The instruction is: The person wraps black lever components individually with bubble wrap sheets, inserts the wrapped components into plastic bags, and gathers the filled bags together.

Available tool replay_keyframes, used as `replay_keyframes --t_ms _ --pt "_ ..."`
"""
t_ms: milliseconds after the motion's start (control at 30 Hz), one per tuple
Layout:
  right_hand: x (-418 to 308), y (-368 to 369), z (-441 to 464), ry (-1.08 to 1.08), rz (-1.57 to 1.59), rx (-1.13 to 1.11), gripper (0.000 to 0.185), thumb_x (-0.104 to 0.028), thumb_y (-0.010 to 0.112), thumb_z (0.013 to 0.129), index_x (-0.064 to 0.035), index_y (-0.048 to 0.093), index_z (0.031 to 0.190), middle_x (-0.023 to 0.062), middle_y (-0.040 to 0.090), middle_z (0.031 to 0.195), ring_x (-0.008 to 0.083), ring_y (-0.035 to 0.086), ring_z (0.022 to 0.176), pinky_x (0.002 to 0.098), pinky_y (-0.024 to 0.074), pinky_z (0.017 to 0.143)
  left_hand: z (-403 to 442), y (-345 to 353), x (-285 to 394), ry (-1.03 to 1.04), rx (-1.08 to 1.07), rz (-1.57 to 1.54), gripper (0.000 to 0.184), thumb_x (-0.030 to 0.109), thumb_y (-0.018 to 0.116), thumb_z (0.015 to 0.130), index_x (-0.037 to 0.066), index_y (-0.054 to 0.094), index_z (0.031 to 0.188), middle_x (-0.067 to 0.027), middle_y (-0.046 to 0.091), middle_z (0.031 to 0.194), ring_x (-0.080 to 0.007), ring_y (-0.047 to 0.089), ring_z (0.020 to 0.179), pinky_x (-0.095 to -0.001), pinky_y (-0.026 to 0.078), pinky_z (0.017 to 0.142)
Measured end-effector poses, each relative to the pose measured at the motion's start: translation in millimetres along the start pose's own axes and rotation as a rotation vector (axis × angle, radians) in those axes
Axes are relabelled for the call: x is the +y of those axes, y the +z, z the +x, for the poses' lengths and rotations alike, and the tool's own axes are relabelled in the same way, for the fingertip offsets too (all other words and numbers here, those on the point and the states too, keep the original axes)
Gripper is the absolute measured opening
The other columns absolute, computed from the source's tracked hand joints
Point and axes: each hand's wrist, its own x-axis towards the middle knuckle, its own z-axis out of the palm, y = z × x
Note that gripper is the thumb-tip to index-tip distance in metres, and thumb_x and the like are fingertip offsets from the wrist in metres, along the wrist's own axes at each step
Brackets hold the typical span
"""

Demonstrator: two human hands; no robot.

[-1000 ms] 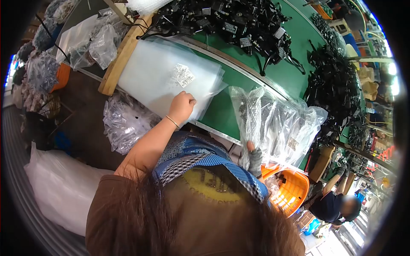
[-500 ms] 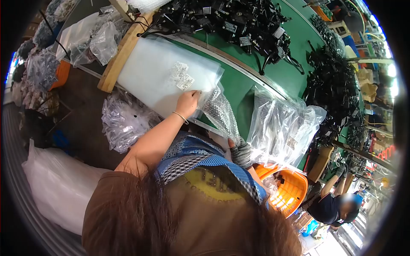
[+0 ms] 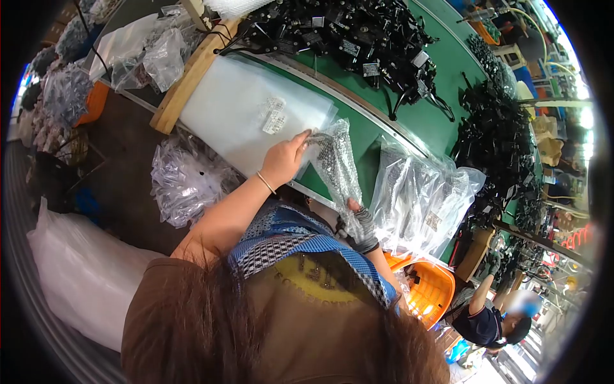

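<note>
A clear bubble-wrap sleeve (image 3: 340, 160) stretches between my two hands over the front edge of the green bench. My left hand (image 3: 284, 161), bare with a bracelet at the wrist, pinches its upper left end, where something dark shows by the fingertips. My right hand (image 3: 362, 230), in a grey fingerless glove, is closed round the lower end. What lies inside the wrap is hard to make out. Under and beyond my left hand lies a stack of flat clear plastic bags (image 3: 224, 102), with printed white labels (image 3: 275, 117) on top.
Black lever assemblies (image 3: 358, 45) are heaped at the back. Filled clear bags (image 3: 419, 195) lie on the right, above an orange basket (image 3: 432, 291). A wooden bar (image 3: 185, 83) borders the bag stack. Another person (image 3: 480, 320) works at far right.
My left hand has shifted slightly, its fingers now pinching the wrap's upper end. The wrap's top has risen and spread, and my right hand has moved slightly down its lower end.
</note>
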Motion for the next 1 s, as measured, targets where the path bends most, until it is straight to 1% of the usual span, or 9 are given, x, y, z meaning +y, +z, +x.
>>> replay_keyframes --t_ms 100,233,400,467,633,733,800,900,1000 --pt "-3.5 -12.2 10.3 0.375 0.402 -0.450 0.039 -0.031 0.059 0.085 -0.0018 0.056 0.112 0.0087 0.067 0.078 0.0217 0.063 0.062 0.0303 0.0498 0.054 3.5 -16.1 17.0 -0.008 0.026 -0.129 0.029 0.018 0.045 0.093 0.007 0.057 0.117 -0.0189 0.064 0.090 -0.0316 0.061 0.074 -0.0348 0.048 0.069" --pt "-1.6 43.0 2.1 -0.338 -1.181 0.193 0.042 -0.038 0.058 0.085 0.0029 0.063 0.086 0.0143 0.067 0.073 0.0299 0.065 0.067 0.0363 0.0473 0.058 4.6 -26.8 7.1 -0.092 0.054 -0.202 0.029 0.022 0.045 0.093 0.008 0.058 0.115 -0.0174 0.065 0.085 -0.0312 0.062 0.074 -0.0368 0.048 0.066" --pt "-20.8 36.3 4.3 -0.581 -1.788 0.193 0.041 -0.040 0.058 0.083 -0.0002 0.063 0.088 0.0209 0.061 0.070 0.0361 0.060 0.065 0.0399 0.0473 0.058 2.1 -42.3 13.6 0.039 0.042 0.019 0.027 0.021 0.046 0.092 0.013 0.060 0.114 -0.0148 0.064 0.078 -0.0301 0.061 0.070 -0.0386 0.048 0.063" --pt "-26.8 31.5 10.3 -0.750 -1.962 0.157 0.039 -0.040 0.058 0.082 -0.0016 0.063 0.089 0.0190 0.061 0.067 0.0360 0.059 0.060 0.0419 0.0465 0.054 1.3 -35.2 20.2 0.026 0.296 0.006 0.027 0.021 0.046 0.092 0.014 0.060 0.113 -0.0139 0.063 0.076 -0.0295 0.060 0.068 -0.0386 0.047 0.062" --pt "-36.0 41.5 1.1 -0.943 -2.141 0.148 0.033 -0.037 0.060 0.081 -0.0049 0.063 0.085 0.0152 0.061 0.063 0.0344 0.059 0.056 0.0422 0.0451 0.048 4.0 -39.5 20.9 0.285 0.177 0.232 0.030 0.018 0.053 0.085 0.017 0.062 0.114 -0.0082 0.054 0.063 -0.0258 0.054 0.059 -0.0362 0.045 0.055" --pt "-35.0 39.9 -0.2 -0.816 -1.891 0.233 0.033 -0.038 0.062 0.079 -0.0052 0.062 0.087 0.0117 0.060 0.059 0.0291 0.060 0.053 0.0392 0.0447 0.046 -1.0 -35.6 22.7 0.672 0.132 0.265 0.034 0.016 0.055 0.080 0.017 0.062 0.113 -0.0047 0.050 0.059 -0.0224 0.052 0.056 -0.0339 0.043 0.053" --pt "-40.1 58.6 -6.5 -0.331 -1.521 0.475 0.029 -0.033 0.064 0.079 -0.0052 0.061 0.087 0.0081 0.056 0.055 0.0222 0.059 0.051 0.0353 0.0449 0.046 -9.5 -40.7 21.4 0.565 0.156 0.290 0.040 0.015 0.053 0.080 0.016 0.058 0.119 -0.0035 0.051 0.060 -0.0204 0.051 0.057 -0.0319 0.044 0.052" --pt "-25.4 -54.7 47.7 -0.589 -1.631 0.178 0.023 -0.021 0.063 0.080 -0.0027 0.059 0.094 0.0064 0.059 0.068 0.0210 0.058 0.056 0.0326 0.0450 0.050 -18.7 -34.8 16.6 0.281 0.028 0.464 0.048 0.013 0.051 0.080 0.013 0.050 0.128 -0.0045 0.052 0.058 -0.0207 0.053 0.056 -0.0325 0.045 0.051" --pt "-7.8 -22.0 46.8 -1.008 -1.777 -0.063 0.030 -0.014 0.060 0.081 -0.0011 0.054 0.108 0.0070 0.060 0.082 0.0284 0.059 0.069 0.0346 0.0483 0.065 -17.5 4.8 56.5 0.694 0.105 0.055 0.044 0.011 0.054 0.077 0.008 0.054 0.121 -0.0071 0.054 0.056 -0.0215 0.055 0.052 -0.0351 0.046 0.050"
